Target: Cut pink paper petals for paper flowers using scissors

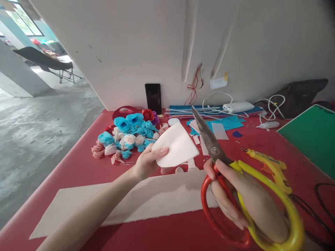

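Note:
My left hand (149, 161) pinches a white petal-shaped piece of paper (176, 146), thumb on top, over the middle of the red table. In my right hand (251, 198) is a large pair of scissors (215, 150) with one red and one yellow handle. Their blades are closed and point up and away, just right of the paper, apart from it. Below both hands lies a long pale strip of paper (157, 205). Blue, white and pink paper flowers (131, 136) are heaped left of the held piece.
A yellow glue gun (269, 167) lies right of the scissors, near a green board (314, 136). Blue and white paper scraps (225, 125) lie behind. A phone (153, 98) leans on the wall; a white power strip (238, 106) with cables sits at the back right.

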Action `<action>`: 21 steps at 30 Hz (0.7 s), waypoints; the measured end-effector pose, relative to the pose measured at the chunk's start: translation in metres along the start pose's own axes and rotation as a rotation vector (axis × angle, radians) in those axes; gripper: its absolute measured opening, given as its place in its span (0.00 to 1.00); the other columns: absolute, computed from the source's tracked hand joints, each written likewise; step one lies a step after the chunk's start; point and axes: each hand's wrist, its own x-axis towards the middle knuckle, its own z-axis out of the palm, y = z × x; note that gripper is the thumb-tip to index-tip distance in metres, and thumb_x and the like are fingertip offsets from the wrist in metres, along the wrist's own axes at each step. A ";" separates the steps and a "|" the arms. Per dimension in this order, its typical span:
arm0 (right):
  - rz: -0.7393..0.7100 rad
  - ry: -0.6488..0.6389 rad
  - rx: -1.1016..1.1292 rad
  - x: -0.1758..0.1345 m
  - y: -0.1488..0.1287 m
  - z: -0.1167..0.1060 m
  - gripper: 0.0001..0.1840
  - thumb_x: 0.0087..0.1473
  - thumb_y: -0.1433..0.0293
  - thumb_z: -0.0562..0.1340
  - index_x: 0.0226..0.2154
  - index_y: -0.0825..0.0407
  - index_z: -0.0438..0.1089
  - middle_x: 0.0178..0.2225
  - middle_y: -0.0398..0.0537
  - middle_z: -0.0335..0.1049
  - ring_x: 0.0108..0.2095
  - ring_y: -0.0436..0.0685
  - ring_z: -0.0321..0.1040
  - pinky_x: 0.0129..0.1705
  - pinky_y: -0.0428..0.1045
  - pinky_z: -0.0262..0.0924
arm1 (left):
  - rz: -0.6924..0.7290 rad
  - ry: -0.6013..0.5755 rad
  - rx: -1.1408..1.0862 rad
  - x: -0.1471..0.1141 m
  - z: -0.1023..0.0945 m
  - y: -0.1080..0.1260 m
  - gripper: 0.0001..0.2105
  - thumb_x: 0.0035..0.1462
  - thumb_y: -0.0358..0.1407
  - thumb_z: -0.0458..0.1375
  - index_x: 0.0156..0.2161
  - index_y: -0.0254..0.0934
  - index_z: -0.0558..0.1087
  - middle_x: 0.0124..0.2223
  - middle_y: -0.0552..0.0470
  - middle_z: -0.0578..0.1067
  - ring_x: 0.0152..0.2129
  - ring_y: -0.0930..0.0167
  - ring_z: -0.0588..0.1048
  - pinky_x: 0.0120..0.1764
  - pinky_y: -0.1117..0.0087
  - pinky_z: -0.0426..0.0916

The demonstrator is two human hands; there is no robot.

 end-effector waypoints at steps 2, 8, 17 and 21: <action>-0.101 0.075 -0.099 0.003 -0.005 -0.002 0.19 0.56 0.54 0.51 0.25 0.51 0.61 0.07 0.33 0.51 0.07 0.43 0.44 0.10 0.39 0.43 | -0.003 0.014 -0.009 0.001 0.000 0.000 0.17 0.47 0.44 0.58 0.17 0.32 0.67 0.10 0.54 0.62 0.08 0.78 0.60 0.16 0.73 0.54; -0.025 0.287 -0.705 0.011 -0.013 -0.033 0.26 0.54 0.50 0.51 0.15 0.50 0.56 0.09 0.39 0.53 0.10 0.49 0.55 0.14 0.45 0.52 | 0.036 0.045 -0.020 0.003 0.001 -0.001 0.17 0.48 0.43 0.57 0.17 0.33 0.67 0.10 0.55 0.61 0.09 0.78 0.60 0.17 0.73 0.54; 0.345 0.193 -1.457 0.044 -0.007 -0.068 0.08 0.50 0.72 0.55 0.21 0.52 0.60 0.24 0.53 0.68 0.26 0.62 0.69 0.24 0.49 0.52 | 0.018 0.182 0.087 0.008 0.001 0.000 0.16 0.51 0.41 0.55 0.18 0.32 0.67 0.11 0.54 0.63 0.12 0.77 0.61 0.20 0.73 0.57; 0.339 0.133 -1.459 0.044 -0.009 -0.073 0.08 0.46 0.70 0.60 0.20 0.53 0.61 0.22 0.49 0.65 0.23 0.59 0.67 0.21 0.47 0.48 | 0.033 0.235 0.182 0.009 0.001 -0.004 0.17 0.52 0.42 0.54 0.18 0.32 0.67 0.13 0.53 0.64 0.14 0.75 0.63 0.21 0.73 0.59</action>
